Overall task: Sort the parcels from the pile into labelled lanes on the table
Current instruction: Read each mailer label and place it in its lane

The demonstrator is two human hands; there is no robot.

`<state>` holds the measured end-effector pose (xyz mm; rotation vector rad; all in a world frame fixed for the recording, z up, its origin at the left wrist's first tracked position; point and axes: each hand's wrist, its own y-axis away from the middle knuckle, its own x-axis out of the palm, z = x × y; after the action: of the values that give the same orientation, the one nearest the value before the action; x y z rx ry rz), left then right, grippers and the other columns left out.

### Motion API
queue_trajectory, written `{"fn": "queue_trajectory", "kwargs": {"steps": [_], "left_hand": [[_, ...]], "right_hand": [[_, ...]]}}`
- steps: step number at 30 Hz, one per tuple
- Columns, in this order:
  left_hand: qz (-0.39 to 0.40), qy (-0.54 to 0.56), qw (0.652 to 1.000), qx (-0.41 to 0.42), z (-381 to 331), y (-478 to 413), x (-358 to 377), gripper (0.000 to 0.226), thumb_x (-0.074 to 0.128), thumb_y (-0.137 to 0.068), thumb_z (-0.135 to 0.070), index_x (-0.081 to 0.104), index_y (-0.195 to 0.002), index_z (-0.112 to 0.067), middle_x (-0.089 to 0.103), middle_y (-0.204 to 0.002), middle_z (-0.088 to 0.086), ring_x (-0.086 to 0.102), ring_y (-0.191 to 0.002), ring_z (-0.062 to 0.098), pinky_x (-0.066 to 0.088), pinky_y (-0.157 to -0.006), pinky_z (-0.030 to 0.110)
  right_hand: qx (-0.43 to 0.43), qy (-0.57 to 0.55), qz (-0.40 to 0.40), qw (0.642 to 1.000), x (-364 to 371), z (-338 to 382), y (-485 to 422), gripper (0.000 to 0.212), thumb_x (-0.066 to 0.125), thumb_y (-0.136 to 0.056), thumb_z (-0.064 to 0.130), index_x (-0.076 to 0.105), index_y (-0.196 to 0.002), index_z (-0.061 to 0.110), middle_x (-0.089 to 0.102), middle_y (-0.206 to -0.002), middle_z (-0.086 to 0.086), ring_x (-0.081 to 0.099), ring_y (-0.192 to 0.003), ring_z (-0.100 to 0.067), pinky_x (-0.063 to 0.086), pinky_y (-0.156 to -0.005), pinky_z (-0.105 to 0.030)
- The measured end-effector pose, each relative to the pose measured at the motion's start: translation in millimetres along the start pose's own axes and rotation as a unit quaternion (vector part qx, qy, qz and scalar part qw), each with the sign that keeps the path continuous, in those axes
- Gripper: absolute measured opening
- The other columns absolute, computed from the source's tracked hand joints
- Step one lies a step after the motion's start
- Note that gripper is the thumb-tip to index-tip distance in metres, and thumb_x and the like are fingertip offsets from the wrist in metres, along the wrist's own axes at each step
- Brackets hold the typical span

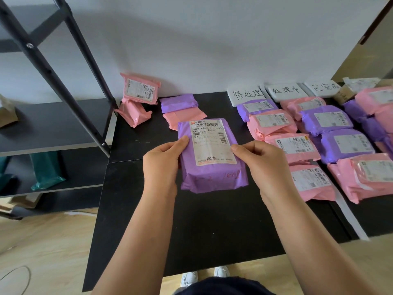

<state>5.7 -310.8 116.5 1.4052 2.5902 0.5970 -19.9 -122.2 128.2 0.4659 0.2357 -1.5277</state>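
I hold a purple parcel point(212, 175) with a white shipping label facing up, above the middle of the black table point(212, 231). My left hand point(161, 165) grips its left edge, thumb on top. My right hand point(263, 165) grips its right edge, thumb on the label. At the back left lies the pile: a pink parcel point(139, 89) leaning on the wall, another pink one point(134, 112) below it, a purple one point(178, 102) and a pink one point(182, 117). On the right, three lanes of pink and purple parcels run under the white lane labels point(246, 95), point(286, 91), point(323, 87).
A black metal shelf rack point(53, 128) stands left of the table, with teal bags point(45, 169) on a lower shelf. A white strip point(350, 218) runs along the table at the right. A cardboard box point(342, 94) sits by the far lane. The wall is directly behind.
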Motion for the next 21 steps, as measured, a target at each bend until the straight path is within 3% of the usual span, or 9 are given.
{"fn": "queue_trajectory", "kwargs": {"steps": [4,9,16,21], "left_hand": [[0.004,-0.001,1.000,-0.017,-1.2,1.5,-0.2,0.017,0.081,-0.080,-0.031,0.078,-0.082,-0.014,0.077,-0.088,0.006,0.074,-0.086,0.028,0.059,-0.077,0.044],[0.007,-0.011,0.999,-0.036,-1.9,3.5,2.1,0.023,0.079,-0.082,-0.033,0.077,-0.090,-0.012,0.076,-0.091,0.008,0.072,-0.081,0.024,0.050,-0.060,0.032],[0.023,-0.043,0.997,-0.063,-4.5,6.7,4.4,0.033,0.076,-0.083,-0.041,0.076,-0.096,-0.011,0.076,-0.091,0.007,0.071,-0.082,0.025,0.052,-0.064,0.034],[0.069,-0.068,0.994,-0.040,-4.1,6.6,2.1,0.020,0.075,-0.086,-0.030,0.076,-0.097,-0.013,0.077,-0.092,0.007,0.072,-0.081,0.021,0.055,-0.065,0.032]], "right_hand": [[0.002,-0.004,-0.006,1.000,-1.6,-0.2,0.1,0.019,0.070,-0.091,0.031,0.068,-0.086,0.013,0.071,-0.081,0.012,0.067,-0.064,0.003,0.042,-0.045,-0.006],[0.006,-0.044,-0.032,0.999,-3.5,0.8,0.8,0.019,0.071,-0.090,0.026,0.069,-0.081,0.010,0.074,-0.079,0.009,0.071,-0.069,-0.003,0.047,-0.049,-0.010],[0.030,-0.065,-0.058,0.996,-5.6,-0.5,1.5,0.020,0.071,-0.090,0.029,0.067,-0.078,0.014,0.073,-0.078,0.012,0.068,-0.062,0.000,0.043,-0.045,-0.007],[0.023,-0.044,-0.054,0.997,-5.9,-1.9,2.6,0.020,0.070,-0.091,0.027,0.066,-0.078,0.012,0.070,-0.076,0.012,0.065,-0.058,0.007,0.042,-0.043,-0.006]]}}
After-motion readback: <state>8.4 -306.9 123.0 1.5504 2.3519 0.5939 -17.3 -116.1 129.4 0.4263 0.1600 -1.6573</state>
